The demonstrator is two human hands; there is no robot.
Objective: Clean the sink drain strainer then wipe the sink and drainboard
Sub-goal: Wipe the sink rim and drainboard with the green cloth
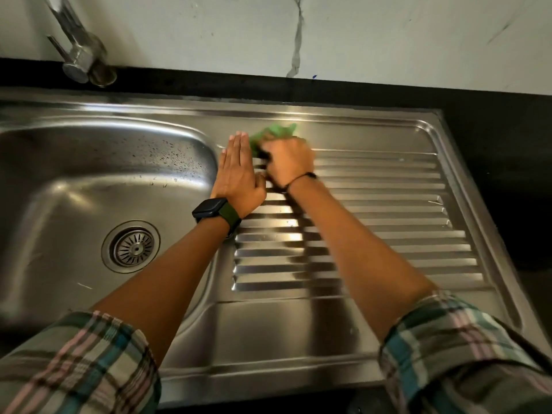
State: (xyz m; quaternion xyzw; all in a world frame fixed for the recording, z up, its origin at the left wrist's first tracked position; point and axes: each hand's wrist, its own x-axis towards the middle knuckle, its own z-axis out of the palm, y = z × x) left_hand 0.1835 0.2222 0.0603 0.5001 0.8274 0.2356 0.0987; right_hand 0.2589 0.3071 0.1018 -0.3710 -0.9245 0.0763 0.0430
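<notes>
While left hand (pixel 239 171) lies flat, right fingers (pixel 270 144) clutch green cloth (pixel 273 131).

My right hand (pixel 288 162) is motion-blurred, covers most of the green cloth (pixel 273 133); fingers under there can't be made out. Faucet (pixel 76 46) top cut off by frame edge, sink basin (pixel 74 180) left side too.

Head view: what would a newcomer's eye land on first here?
First, the two hands at the drainboard's far left corner: the right hand grips a green cloth, the left hand lies flat beside it by the basin's edge. Next, the drain strainer seated in the wet sink, with the tap behind.
</notes>
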